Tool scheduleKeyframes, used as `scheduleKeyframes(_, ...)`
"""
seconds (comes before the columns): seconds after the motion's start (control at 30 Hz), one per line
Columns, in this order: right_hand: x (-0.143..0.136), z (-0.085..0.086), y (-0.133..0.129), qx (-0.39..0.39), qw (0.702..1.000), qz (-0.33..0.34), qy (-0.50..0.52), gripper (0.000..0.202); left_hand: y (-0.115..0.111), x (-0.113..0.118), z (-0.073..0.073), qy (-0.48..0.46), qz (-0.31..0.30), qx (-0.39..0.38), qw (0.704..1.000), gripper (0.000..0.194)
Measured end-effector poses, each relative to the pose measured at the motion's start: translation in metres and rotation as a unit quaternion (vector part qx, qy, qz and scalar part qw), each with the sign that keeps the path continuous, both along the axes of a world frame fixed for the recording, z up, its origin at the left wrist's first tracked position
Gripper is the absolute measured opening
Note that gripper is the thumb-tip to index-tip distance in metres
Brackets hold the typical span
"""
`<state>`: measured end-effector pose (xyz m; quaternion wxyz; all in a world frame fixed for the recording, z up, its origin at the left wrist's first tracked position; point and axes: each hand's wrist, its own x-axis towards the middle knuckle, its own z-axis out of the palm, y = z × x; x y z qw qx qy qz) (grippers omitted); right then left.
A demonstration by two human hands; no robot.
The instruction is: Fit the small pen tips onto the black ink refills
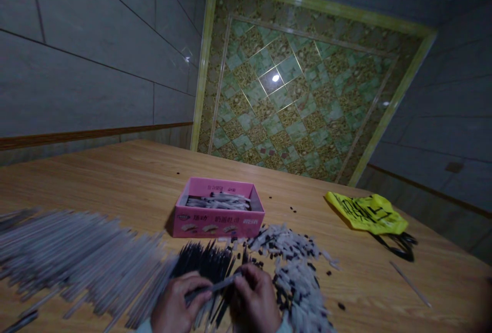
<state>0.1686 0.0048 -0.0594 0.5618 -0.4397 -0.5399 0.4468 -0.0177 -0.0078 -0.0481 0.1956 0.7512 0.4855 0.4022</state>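
Near the bottom centre, my left hand (pixel 179 302) pinches one end of a thin grey, pen-like stick (pixel 223 284). The fingers of my right hand (pixel 255 297) close round its other end. Beneath and behind both hands lies a bundle of dark-tipped sticks (pixel 205 260). A large spread of clear, translucent tubes (pixel 88 256) covers the left side. Just right of my right hand are piles of small whitish pieces (pixel 300 287) mixed with small black bits. Behind the hands stands an open pink box (pixel 219 223) holding several whitish sticks (pixel 221 201).
A yellow bag (pixel 369 212) with black lettering and black straps (pixel 400 246) lies at the right. A single thin stick (pixel 411 284) is nearer the front right. Small black bits are scattered on the wooden table (pixel 130 179). Tiled walls rise beyond it.
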Motion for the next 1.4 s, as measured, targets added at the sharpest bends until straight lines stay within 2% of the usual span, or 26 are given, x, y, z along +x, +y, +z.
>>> scheduleKeyframes(0.17, -0.004, -0.001, 0.000, -0.007, 1.000, -0.021, -0.003, 0.022, -0.001, -0.002, -0.002, 0.012, -0.030, 0.008, 0.999, 0.017)
scheduleKeyframes(0.27, -0.004, 0.002, -0.001, -0.013, 0.999, -0.027, -0.015, 0.025, -0.002, -0.002, -0.003, 0.016, -0.023, 0.022, 0.999, 0.016)
scheduleKeyframes(0.47, -0.014, 0.002, -0.003, -0.061, 0.994, -0.002, 0.096, 0.030, 0.000, 0.001, -0.005, 0.020, -0.011, 0.021, 1.000, 0.019)
scheduleKeyframes(0.53, -0.017, 0.005, -0.003, -0.089, 0.984, -0.028, 0.149, 0.032, 0.004, -0.004, -0.004, 0.022, 0.031, 0.025, 0.999, 0.025)
scheduleKeyframes(0.6, -0.015, 0.015, -0.001, -0.100, 0.974, -0.064, 0.195, 0.034, 0.009, -0.014, 0.000, 0.033, 0.108, 0.049, 0.992, 0.033)
scheduleKeyframes(0.67, -0.008, 0.031, 0.004, -0.072, 0.967, -0.104, 0.222, 0.034, 0.012, -0.027, 0.009, 0.063, 0.188, 0.067, 0.978, 0.027)
scheduleKeyframes(0.73, 0.001, 0.050, 0.014, -0.024, 0.968, -0.137, 0.209, 0.033, 0.013, -0.040, 0.018, 0.125, 0.245, 0.034, 0.961, 0.023)
scheduleKeyframes(0.8, 0.008, 0.068, 0.030, 0.011, 0.974, -0.142, 0.175, 0.035, 0.013, -0.049, 0.024, 0.197, 0.282, -0.009, 0.939, 0.021)
scheduleKeyframes(0.93, 0.009, 0.086, 0.073, 0.024, 0.978, -0.133, 0.161, 0.036, 0.016, -0.057, 0.021, 0.290, 0.310, -0.112, 0.898, 0.021)
scheduleKeyframes(1.03, 0.003, 0.086, 0.098, 0.013, 0.978, -0.122, 0.166, 0.035, 0.018, -0.056, 0.012, 0.308, 0.309, -0.142, 0.889, 0.022)
scheduleKeyframes(1.13, 0.001, 0.082, 0.106, -0.003, 0.980, -0.102, 0.169, 0.039, 0.017, -0.052, 0.010, 0.312, 0.308, -0.153, 0.886, 0.025)
scheduleKeyframes(1.27, 0.008, 0.077, 0.088, -0.006, 0.982, -0.096, 0.162, 0.053, 0.014, -0.045, 0.014, 0.318, 0.314, -0.153, 0.881, 0.024)
scheduleKeyframes(1.4, 0.019, 0.069, 0.057, -0.017, 0.986, -0.096, 0.137, 0.053, 0.012, -0.041, 0.017, 0.326, 0.324, -0.152, 0.875, 0.021)
